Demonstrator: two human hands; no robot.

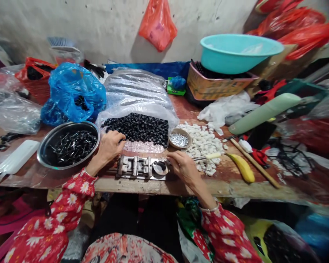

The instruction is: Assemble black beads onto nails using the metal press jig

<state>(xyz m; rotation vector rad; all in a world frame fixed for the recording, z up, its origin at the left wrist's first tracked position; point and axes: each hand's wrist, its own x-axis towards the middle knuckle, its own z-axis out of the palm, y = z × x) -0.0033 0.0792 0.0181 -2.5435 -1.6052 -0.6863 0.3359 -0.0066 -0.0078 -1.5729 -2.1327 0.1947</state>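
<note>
My left hand [109, 147] is at the left edge of a heap of small round black plastic parts [142, 128] spilling from a clear bag. Its fingers are curled; what is between the fingertips, if anything, is too small to make out. A metal jig [135, 166] is fixed near the table's front edge, with a round black-rimmed cup [160, 167] at its right end. Close beside that cup is my right hand [184, 166], fingertips pinched together, their contents hidden. A small bowl of metal pins [180, 138] stands just beyond it.
To the left stands a steel bowl [41, 153] of black parts with metal shafts. White pieces [205, 146] are piled on the right, near a screwdriver [212, 156], a banana [241, 168] and a wooden stick [259, 166]. A turquoise basin [233, 54] rests on a box behind.
</note>
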